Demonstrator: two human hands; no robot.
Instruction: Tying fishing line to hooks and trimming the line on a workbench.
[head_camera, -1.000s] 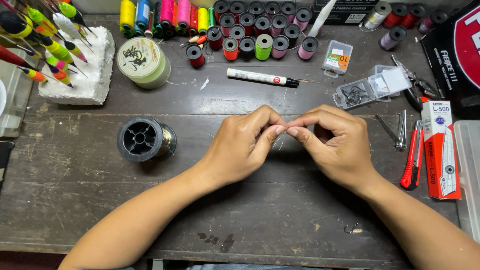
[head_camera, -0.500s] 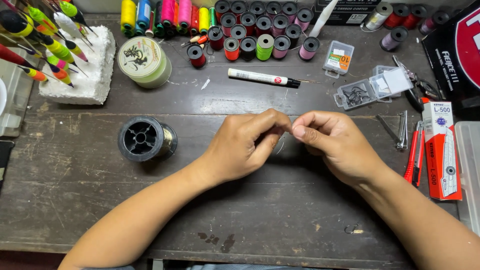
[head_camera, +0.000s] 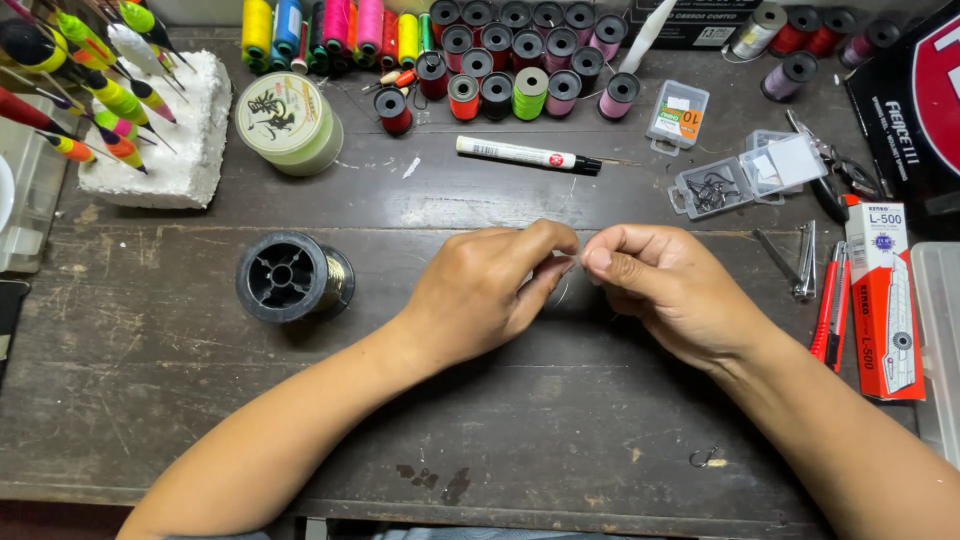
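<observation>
Both of my hands meet over the middle of the dark wooden table (head_camera: 200, 400). My left hand (head_camera: 485, 295) pinches thumb and forefinger together at its tip. Fingertip to fingertip with it, my right hand (head_camera: 675, 290) is pinched the same way. A thin, nearly clear line (head_camera: 563, 292) shows faintly as a small loop just below the two pinches. Whether something small hangs on the line is hidden by the fingers. A black line spool (head_camera: 290, 277) lies on its side to the left of my left hand.
At the back stand rows of coloured thread spools (head_camera: 500, 60), a pale green line spool (head_camera: 288, 120), a white marker (head_camera: 525, 155) and an open clear hook box (head_camera: 735, 180). Floats stick in a foam block (head_camera: 160, 150). Nail clippers (head_camera: 802, 262), a red cutter (head_camera: 830, 315) and its box (head_camera: 885, 300) lie right. A loose hook (head_camera: 705, 458) lies near the front edge.
The point where the fingertips meet has shifted slightly to the right. My right hand's fingers have curled in tighter. Nothing else on the table has moved.
</observation>
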